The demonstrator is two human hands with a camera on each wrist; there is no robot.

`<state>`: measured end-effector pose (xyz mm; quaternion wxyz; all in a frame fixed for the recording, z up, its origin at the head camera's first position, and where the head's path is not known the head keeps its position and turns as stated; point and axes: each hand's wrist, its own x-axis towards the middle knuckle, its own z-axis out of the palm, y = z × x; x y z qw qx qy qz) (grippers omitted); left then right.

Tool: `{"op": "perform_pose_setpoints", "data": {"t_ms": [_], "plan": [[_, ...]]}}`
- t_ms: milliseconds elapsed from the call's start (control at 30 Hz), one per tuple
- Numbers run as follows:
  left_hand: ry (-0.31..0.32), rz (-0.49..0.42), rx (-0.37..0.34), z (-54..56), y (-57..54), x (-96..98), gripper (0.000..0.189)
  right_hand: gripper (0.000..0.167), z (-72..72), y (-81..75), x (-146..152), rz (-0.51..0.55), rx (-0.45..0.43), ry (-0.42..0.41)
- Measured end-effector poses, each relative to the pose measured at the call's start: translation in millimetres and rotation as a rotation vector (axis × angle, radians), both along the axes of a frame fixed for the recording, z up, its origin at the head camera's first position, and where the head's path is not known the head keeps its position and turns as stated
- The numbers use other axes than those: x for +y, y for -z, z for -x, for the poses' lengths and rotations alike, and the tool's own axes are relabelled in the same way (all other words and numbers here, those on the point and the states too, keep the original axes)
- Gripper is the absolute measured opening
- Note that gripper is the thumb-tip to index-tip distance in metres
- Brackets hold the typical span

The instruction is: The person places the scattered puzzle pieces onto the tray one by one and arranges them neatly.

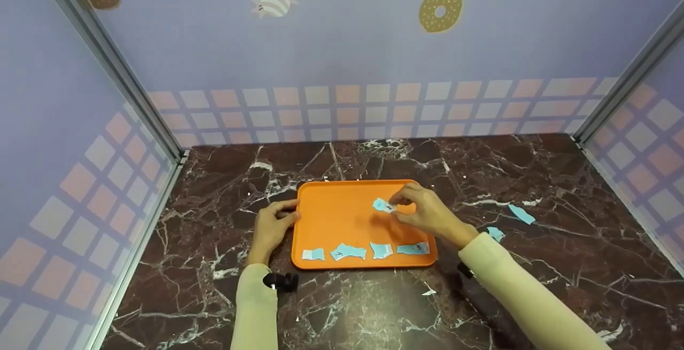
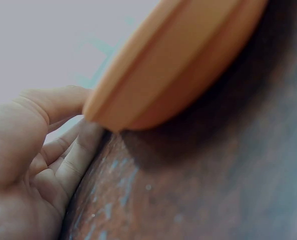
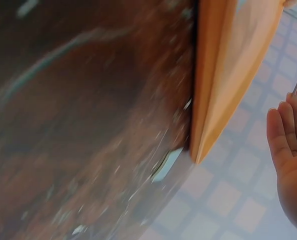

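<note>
My right hand [image 1: 425,210] pinches a torn piece of light-blue and white paper [image 1: 381,205] by its right end, over the right half of an orange tray [image 1: 331,205]. In the right wrist view, only a thin edge of that paper shows by the fingertips. Along the tray's near side lies a row of several torn paper pieces [image 1: 348,252], some with dark marks. My left hand [image 1: 271,230] touches the tray's left rim with thumb and fingers, as the left wrist view also shows, resting close to the tabletop.
On the dark marbled table [image 1: 214,296], right of the tray, lie two more torn paper pieces, one long [image 1: 521,214] and one partly behind the right sleeve [image 1: 496,233]. Patterned walls [image 1: 352,51] enclose the table at the back and both sides.
</note>
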<state>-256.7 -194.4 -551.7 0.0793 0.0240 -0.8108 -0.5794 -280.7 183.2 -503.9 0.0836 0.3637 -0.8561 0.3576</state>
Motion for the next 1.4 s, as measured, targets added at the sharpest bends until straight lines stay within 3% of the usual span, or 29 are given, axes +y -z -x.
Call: {"op": "perform_pose_setpoints", "data": {"t_ms": [267,567,1167,1400], "plan": [[0.001,0.007,-0.002,0.7,1.6,-0.1,0.029,0.024,-0.8,2.0,-28.7,0.009,-0.048,-0.068],[-0.004,0.004,-0.005,1.9,1.7,0.4,0.030,0.022,-2.5,2.1,-55.7,-0.011,-0.045,-0.134],[-0.013,0.039,0.013,2.2,1.1,0.5,0.029,0.022,-4.3,5.3,-95.7,-0.080,-0.126,-0.145],[-0.010,0.031,0.030,0.7,1.2,0.2,0.027,0.020,-5.3,6.5,-109.7,-0.128,-0.113,-0.174]]}}
